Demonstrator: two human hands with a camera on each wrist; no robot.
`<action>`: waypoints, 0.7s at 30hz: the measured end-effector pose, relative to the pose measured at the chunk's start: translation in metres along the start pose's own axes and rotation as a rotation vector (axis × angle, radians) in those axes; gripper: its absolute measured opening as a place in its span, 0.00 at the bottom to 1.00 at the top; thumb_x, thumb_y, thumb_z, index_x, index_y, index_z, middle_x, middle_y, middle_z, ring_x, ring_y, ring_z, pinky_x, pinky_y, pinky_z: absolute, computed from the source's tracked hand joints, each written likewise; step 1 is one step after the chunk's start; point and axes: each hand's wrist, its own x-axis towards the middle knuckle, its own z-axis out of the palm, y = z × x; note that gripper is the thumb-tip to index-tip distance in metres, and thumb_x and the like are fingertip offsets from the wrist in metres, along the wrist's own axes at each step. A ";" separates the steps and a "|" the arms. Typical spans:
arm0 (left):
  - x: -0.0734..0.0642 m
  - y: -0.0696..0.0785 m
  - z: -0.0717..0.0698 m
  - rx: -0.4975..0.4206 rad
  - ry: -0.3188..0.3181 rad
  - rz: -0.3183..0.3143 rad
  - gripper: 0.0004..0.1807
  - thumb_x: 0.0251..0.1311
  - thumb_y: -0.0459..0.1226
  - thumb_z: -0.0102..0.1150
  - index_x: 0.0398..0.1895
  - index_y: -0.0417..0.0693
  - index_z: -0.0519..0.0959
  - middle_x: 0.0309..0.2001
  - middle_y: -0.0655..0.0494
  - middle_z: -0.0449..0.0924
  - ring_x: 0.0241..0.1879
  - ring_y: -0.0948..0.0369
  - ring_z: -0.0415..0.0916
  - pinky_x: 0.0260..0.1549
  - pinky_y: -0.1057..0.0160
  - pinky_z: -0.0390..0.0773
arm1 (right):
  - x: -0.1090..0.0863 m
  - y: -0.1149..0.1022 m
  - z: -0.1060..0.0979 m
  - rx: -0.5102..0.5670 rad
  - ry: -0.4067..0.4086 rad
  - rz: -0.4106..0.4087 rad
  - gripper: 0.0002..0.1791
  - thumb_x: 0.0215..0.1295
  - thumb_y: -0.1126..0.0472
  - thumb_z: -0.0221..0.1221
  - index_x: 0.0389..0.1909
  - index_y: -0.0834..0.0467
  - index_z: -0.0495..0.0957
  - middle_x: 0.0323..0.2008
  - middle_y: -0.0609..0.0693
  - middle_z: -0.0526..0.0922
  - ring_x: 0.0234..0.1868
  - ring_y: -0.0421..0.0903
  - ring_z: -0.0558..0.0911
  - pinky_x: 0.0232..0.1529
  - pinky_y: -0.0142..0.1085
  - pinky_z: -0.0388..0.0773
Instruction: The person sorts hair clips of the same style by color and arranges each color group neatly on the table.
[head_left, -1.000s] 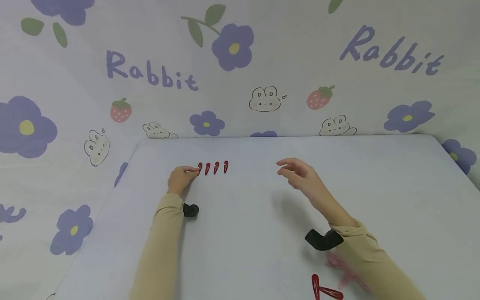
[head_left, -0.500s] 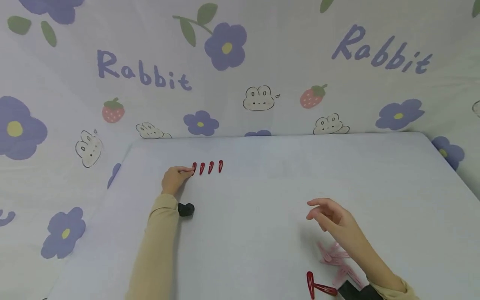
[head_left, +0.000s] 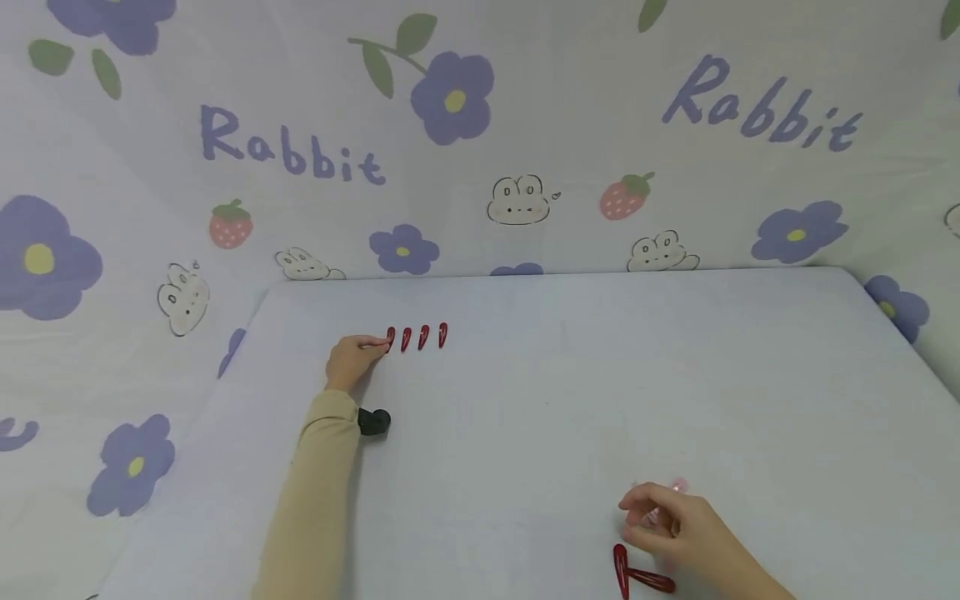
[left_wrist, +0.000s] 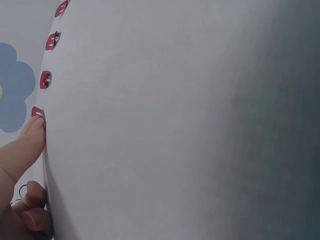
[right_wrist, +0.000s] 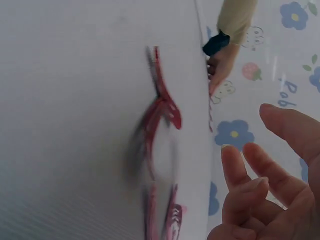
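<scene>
In the head view, several red snap hair clips stand in a short row near the far edge of the white table. My left hand [head_left: 352, 360] pinches the lower end of the leftmost red hair clip [head_left: 391, 333] between thumb and finger, with the clip at the table surface. The left wrist view shows the thumb [left_wrist: 31, 142] on that clip [left_wrist: 37, 111]. My right hand [head_left: 678, 525] hovers over pink hair clips [head_left: 679, 484] at the lower right, partly hiding them. Its fingers are bent loosely and apart, holding nothing.
Just left of the right hand's wrist, two red hair clips [head_left: 621, 569] lie touching at an angle. Pink clips [right_wrist: 175, 220] lie beside them in the right wrist view. A cloth printed with flowers and rabbits [head_left: 457, 192] hangs behind the table [head_left: 525, 417].
My right hand has come down and back toward me, from the table's middle to over the pink clips. My left hand has stayed at the leftmost red clip; the view shifted slightly.
</scene>
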 end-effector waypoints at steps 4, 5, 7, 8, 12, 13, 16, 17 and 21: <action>0.003 -0.002 0.004 -0.004 0.006 0.019 0.15 0.55 0.44 0.59 0.42 0.45 0.82 0.49 0.47 0.75 0.50 0.50 0.68 0.44 0.54 0.66 | -0.006 0.003 0.005 -0.113 -0.044 0.006 0.12 0.53 0.59 0.63 0.38 0.56 0.75 0.30 0.39 0.75 0.21 0.34 0.66 0.23 0.29 0.65; 0.003 -0.002 0.004 -0.003 0.008 0.023 0.15 0.55 0.44 0.59 0.42 0.45 0.82 0.49 0.47 0.75 0.49 0.50 0.69 0.43 0.54 0.66 | -0.006 0.003 0.006 -0.135 -0.048 0.007 0.13 0.53 0.58 0.63 0.38 0.55 0.75 0.30 0.39 0.74 0.21 0.33 0.66 0.24 0.29 0.65; 0.003 -0.002 0.004 -0.003 0.012 0.029 0.15 0.55 0.44 0.59 0.42 0.45 0.82 0.49 0.46 0.75 0.48 0.51 0.70 0.42 0.54 0.66 | -0.006 0.003 0.008 -0.191 -0.061 0.005 0.14 0.52 0.56 0.64 0.39 0.55 0.75 0.31 0.38 0.73 0.24 0.33 0.68 0.27 0.30 0.66; 0.002 -0.002 0.004 -0.004 0.013 0.028 0.15 0.55 0.44 0.59 0.41 0.45 0.82 0.49 0.46 0.75 0.47 0.51 0.70 0.41 0.54 0.66 | -0.006 0.003 0.010 -0.216 -0.071 0.008 0.15 0.51 0.55 0.64 0.39 0.54 0.74 0.30 0.37 0.72 0.25 0.33 0.68 0.29 0.30 0.67; 0.000 -0.001 0.003 -0.003 0.014 0.017 0.15 0.55 0.44 0.59 0.41 0.45 0.82 0.48 0.47 0.76 0.45 0.52 0.71 0.40 0.55 0.66 | -0.004 0.004 0.014 -0.295 -0.115 0.003 0.17 0.49 0.52 0.66 0.38 0.52 0.74 0.29 0.34 0.69 0.31 0.34 0.70 0.33 0.32 0.68; 0.000 -0.001 0.002 0.002 0.015 0.018 0.15 0.55 0.44 0.58 0.42 0.45 0.82 0.48 0.47 0.76 0.45 0.52 0.71 0.39 0.55 0.66 | -0.004 0.005 0.015 -0.300 -0.126 0.011 0.17 0.48 0.52 0.66 0.38 0.52 0.74 0.29 0.34 0.68 0.31 0.34 0.69 0.33 0.32 0.68; -0.001 -0.001 0.002 -0.001 0.021 0.016 0.15 0.55 0.44 0.58 0.42 0.45 0.82 0.46 0.47 0.76 0.41 0.52 0.71 0.36 0.57 0.66 | -0.002 0.006 0.018 -0.305 -0.125 0.005 0.17 0.46 0.54 0.67 0.37 0.52 0.73 0.28 0.34 0.67 0.31 0.35 0.69 0.33 0.32 0.68; -0.001 -0.001 0.001 -0.002 0.022 0.019 0.16 0.55 0.44 0.58 0.42 0.45 0.82 0.46 0.47 0.77 0.40 0.53 0.70 0.35 0.57 0.66 | -0.002 0.006 0.019 -0.302 -0.123 -0.001 0.17 0.46 0.56 0.67 0.36 0.52 0.73 0.28 0.34 0.67 0.30 0.34 0.69 0.32 0.32 0.68; -0.002 -0.001 0.000 -0.009 0.029 0.023 0.16 0.55 0.45 0.59 0.42 0.45 0.82 0.46 0.48 0.77 0.39 0.53 0.70 0.34 0.58 0.65 | 0.000 0.005 0.020 -0.276 -0.123 0.009 0.14 0.44 0.63 0.66 0.32 0.52 0.73 0.25 0.34 0.66 0.28 0.33 0.68 0.29 0.30 0.66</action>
